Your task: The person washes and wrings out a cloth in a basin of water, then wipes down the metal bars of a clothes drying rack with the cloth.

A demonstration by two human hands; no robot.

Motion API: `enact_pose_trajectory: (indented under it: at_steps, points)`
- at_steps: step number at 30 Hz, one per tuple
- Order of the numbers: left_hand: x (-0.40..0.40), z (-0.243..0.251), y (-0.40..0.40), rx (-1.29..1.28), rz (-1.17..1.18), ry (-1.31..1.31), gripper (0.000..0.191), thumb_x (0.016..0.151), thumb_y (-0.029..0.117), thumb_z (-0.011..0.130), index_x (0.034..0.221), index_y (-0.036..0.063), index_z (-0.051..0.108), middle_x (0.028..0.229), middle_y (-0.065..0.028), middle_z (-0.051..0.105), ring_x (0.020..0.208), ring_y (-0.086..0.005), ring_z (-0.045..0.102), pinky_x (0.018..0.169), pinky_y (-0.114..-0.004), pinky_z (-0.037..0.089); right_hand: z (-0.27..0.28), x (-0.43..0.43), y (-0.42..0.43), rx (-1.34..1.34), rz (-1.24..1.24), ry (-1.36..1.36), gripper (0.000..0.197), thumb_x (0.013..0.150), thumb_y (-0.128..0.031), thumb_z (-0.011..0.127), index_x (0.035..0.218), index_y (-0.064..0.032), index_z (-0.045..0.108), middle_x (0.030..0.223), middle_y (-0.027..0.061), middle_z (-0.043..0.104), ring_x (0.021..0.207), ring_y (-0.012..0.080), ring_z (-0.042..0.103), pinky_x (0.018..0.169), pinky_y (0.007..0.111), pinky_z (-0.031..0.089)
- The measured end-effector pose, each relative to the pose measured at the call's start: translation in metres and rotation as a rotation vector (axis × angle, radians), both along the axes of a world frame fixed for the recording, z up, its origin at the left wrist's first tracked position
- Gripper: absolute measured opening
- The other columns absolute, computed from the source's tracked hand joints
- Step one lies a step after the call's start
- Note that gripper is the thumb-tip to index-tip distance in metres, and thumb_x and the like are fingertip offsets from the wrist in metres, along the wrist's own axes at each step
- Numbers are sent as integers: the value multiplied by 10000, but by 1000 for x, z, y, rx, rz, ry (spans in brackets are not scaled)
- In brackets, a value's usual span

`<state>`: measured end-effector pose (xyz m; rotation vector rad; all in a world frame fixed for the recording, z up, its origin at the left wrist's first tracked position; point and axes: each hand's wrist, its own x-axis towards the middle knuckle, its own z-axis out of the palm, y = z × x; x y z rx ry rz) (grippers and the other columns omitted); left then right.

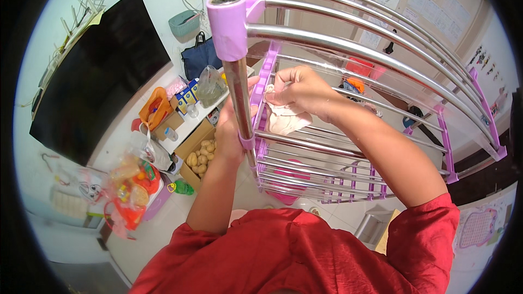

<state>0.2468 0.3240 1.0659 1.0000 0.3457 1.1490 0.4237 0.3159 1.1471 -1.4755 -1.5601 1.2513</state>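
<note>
A tall rack of curved metal tubes (327, 38) with purple plastic end pieces (226, 28) stands before me. My right hand (300, 90) reaches between its tiers and pinches a pale cloth (286, 120) against the purple side piece of a middle tier; the cloth hangs below my fingers. My left hand (233, 124) is behind the metal corner post (238, 98), at the outer side of the same purple piece. Its fingertips show past the post, but the post hides much of the hand, and its grip is unclear.
At the left a white shelf (192, 120) bears an orange bag (156, 108) and boxes. Beneath it are a cardboard box of potatoes (200, 157) and a green bottle (181, 188). A large black television (102, 77) hangs on the wall. A pink stool (288, 179) shows below the rack.
</note>
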Motion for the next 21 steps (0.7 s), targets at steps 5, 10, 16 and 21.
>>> enact_pose_trajectory:
  at_steps: [5, 10, 16, 21]
  points:
    - [15, 13, -6, -29, 92, -14, 525, 860, 115, 581, 1361, -2, 471, 1062, -47, 622, 781, -71, 590, 696, -220, 493, -12, 1, -10, 378, 78, -121, 143, 828, -54, 656, 734, -27, 552, 605, 116, 591, 556, 215, 625, 525, 372, 455]
    - [3, 0, 2, 20, 24, 0, 491, 851, 101, 581, 1324, -8, 503, 1160, -84, 609, 927, -115, 608, 813, -244, 490, -1, 4, -33, 748, 169, -689, 114, 734, -3, 657, 806, -37, 576, 753, 125, 645, 712, 342, 634, 604, 419, 475]
    - [4, 4, -2, 42, 40, 8, 495, 824, 113, 550, 1300, -15, 500, 1230, -170, 589, 1133, -210, 556, 1006, -320, 401, -6, 28, -43, 781, 165, -607, 83, 772, -6, 686, 773, -24, 605, 704, 106, 656, 618, 236, 654, 553, 331, 485]
    - [4, 2, -1, 56, 52, -28, 450, 862, 98, 568, 1297, -3, 516, 1192, -130, 605, 1044, -164, 594, 933, -287, 460, -1, 22, -34, 429, 72, -318, 106, 778, -69, 700, 785, -21, 606, 676, 111, 658, 586, 233, 637, 553, 360, 462]
